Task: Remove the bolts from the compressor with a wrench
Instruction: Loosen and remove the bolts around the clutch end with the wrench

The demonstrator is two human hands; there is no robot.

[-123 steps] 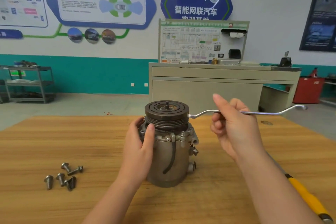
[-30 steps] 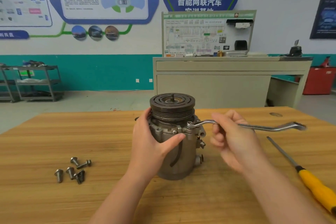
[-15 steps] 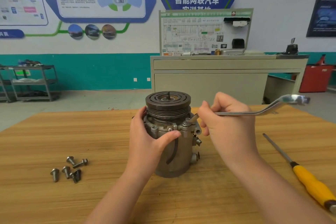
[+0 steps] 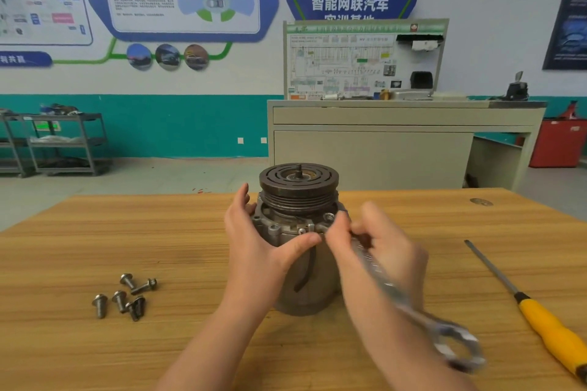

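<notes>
A grey metal compressor (image 4: 305, 282) with a dark ribbed pulley on top stands upright in the middle of the wooden table (image 4: 95, 232). My left hand (image 4: 257, 251) grips its left side, thumb across the front flange. My right hand (image 4: 381, 247) holds a silver ring wrench (image 4: 413, 308), blurred by motion, whose handle points down and toward me at the right. The wrench's far end sits by a bolt (image 4: 329, 217) on the flange's right side; whether it is on the bolt head is hidden by my fingers. Several removed bolts (image 4: 127, 298) lie loose at the left.
A screwdriver (image 4: 546, 324) with a yellow handle lies on the table at the right, its shaft pointing away. Beyond the table stand a beige workbench (image 4: 381, 143) with a wiring board and, far left, metal shelving carts (image 4: 60, 143).
The wrench handle has swung from pointing right, level with the flange, round to pointing down toward me. My right hand followed it. My left hand kept its grip on the compressor.
</notes>
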